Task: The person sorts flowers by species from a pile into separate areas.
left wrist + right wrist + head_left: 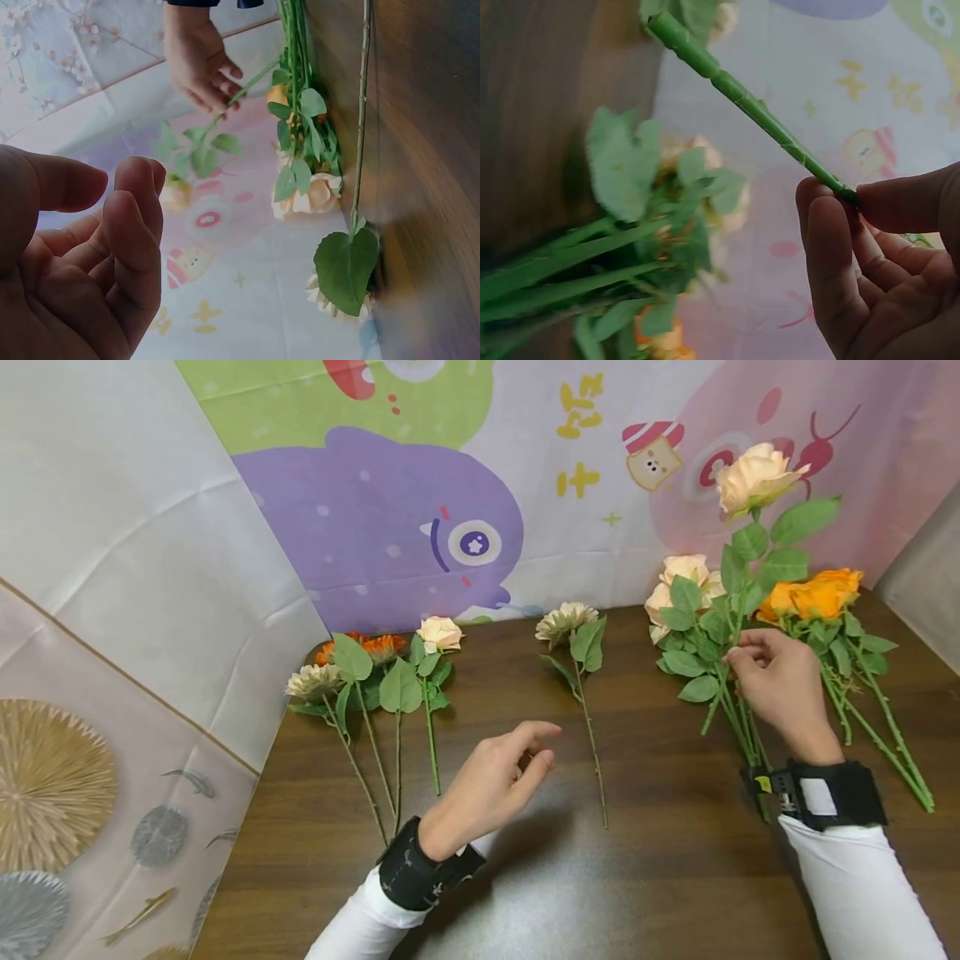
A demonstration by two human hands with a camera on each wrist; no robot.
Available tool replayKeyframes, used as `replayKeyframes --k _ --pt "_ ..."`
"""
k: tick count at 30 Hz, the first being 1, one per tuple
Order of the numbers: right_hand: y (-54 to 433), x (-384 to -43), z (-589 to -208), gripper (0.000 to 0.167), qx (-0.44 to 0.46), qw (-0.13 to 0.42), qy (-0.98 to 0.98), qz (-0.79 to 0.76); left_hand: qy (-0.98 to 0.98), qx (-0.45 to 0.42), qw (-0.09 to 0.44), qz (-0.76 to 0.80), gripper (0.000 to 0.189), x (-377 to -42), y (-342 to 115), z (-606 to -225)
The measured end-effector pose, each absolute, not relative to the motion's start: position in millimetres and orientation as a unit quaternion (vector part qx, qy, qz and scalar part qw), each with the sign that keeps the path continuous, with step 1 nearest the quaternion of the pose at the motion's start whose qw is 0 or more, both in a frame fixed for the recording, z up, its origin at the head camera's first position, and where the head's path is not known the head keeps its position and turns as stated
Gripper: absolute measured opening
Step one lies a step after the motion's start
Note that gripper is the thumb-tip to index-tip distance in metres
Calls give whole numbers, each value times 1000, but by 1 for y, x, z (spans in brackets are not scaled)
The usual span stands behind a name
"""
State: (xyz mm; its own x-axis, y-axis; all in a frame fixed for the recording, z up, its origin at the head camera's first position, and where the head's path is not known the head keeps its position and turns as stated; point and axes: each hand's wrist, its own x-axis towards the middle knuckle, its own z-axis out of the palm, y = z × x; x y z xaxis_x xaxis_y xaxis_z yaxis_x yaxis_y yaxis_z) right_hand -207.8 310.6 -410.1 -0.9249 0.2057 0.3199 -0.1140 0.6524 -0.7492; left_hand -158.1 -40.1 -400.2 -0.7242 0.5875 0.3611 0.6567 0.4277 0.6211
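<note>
My right hand (783,685) pinches the green stem (757,112) of a peach rose (757,481) between thumb and fingertips. The rose stands upright, its bloom high in front of the backdrop; the cut lower end of the stem shows in the right wrist view. Behind that hand lie more peach roses (686,572) and orange roses (817,596), stems toward me. My left hand (487,785) hovers over the table, fingers loosely bent, holding nothing. Just to its right lies a single beige flower (567,622) with a long thin stem.
On the left of the brown table (637,893) lie another beige flower (313,682), orange flowers (384,647) and a short-stemmed peach rose (439,633). A cartoon-print cloth (390,527) hangs along the back edge, and pale patterned cloth (150,510) covers the left side.
</note>
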Motion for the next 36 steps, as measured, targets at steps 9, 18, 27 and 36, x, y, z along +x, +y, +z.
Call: replayKeyframes --k 9,18,27,36 --pt "327 -218 -434 32 -59 130 -919 367 -849 -364 44 -379 28 -158 -39 -399" --pt "332 -222 -441 33 -76 67 -925 367 -849 -367 47 -377 27 -158 -39 -399" --pt "334 -223 -442 34 -76 52 -926 367 -848 -370 44 -378 27 -158 -39 -400" --pt "334 -220 -440 38 -78 77 -910 399 -851 -366 34 -376 27 -158 -39 -401"
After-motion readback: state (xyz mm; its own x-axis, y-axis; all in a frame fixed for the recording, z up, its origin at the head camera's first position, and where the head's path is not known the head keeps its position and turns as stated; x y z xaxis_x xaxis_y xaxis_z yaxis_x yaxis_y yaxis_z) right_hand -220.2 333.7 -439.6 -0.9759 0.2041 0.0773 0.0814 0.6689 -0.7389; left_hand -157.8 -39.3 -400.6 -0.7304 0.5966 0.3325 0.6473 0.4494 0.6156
